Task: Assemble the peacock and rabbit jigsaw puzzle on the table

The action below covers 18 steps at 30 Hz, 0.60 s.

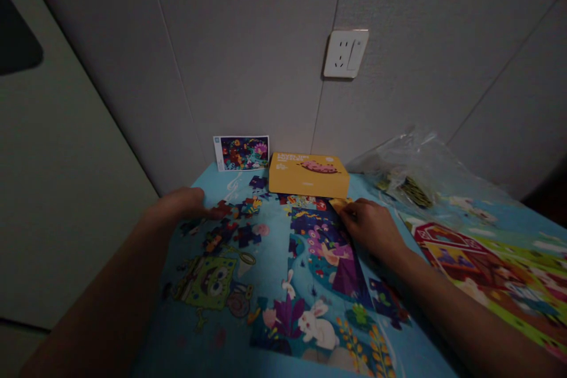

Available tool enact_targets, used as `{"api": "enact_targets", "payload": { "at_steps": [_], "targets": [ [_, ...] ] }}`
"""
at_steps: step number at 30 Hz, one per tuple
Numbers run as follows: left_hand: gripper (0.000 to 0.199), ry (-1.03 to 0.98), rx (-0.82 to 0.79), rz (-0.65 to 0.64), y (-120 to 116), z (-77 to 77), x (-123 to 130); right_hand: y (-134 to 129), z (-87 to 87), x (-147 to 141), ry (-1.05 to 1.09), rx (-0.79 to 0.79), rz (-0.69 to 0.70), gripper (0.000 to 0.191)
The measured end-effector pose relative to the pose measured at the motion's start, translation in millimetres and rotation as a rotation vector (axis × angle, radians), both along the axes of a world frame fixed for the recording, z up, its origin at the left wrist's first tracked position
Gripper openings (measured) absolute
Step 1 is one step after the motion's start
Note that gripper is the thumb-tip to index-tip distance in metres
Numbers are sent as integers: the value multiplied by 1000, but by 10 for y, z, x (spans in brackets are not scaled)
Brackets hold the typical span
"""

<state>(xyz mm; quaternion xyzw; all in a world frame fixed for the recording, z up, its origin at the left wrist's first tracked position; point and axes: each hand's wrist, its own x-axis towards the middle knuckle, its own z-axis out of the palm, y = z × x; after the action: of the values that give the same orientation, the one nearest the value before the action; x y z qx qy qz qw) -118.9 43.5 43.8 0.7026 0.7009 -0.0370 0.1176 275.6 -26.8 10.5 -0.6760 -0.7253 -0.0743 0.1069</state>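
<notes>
My left hand (pixel 183 205) is at the left side of the table, with a finger stretched out to the loose puzzle pieces (pixel 245 236) and touching their edge. My right hand (pixel 370 221) is closed, its fingertips pinching a yellowish puzzle piece (pixel 339 205) at the top right of the partly joined jigsaw puzzle (pixel 323 283). White rabbits, purple plants and a blue stream show on that puzzle. A small joined section (pixel 390 301) lies at its right edge, partly behind my right forearm.
A yellow puzzle box (pixel 309 180) and a picture card (pixel 242 153) stand at the back by the wall. To the right are a clear plastic bag (pixel 411 171) with pieces inside and another colourful puzzle (pixel 500 271). A blue printed cover (pixel 186 331) lies underneath.
</notes>
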Motion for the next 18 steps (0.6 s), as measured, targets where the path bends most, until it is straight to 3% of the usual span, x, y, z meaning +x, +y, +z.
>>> {"api": "enact_targets", "payload": {
  "at_steps": [2,6,11,18],
  "targets": [
    [55,77,-122,-26,-60,22,55,-5,8,-8,-3,-5,-4,32],
    [43,46,-197,-80,-152,39,148,-10,5,-14,-1,-9,-13,30],
    [34,-32,-206,-103,-205,71,185,-7,1,-19,-29,-17,-12,34],
    [26,40,-217,-134,-210,59,155,-2,-10,-8,-43,-29,-11,32]
  ]
}}
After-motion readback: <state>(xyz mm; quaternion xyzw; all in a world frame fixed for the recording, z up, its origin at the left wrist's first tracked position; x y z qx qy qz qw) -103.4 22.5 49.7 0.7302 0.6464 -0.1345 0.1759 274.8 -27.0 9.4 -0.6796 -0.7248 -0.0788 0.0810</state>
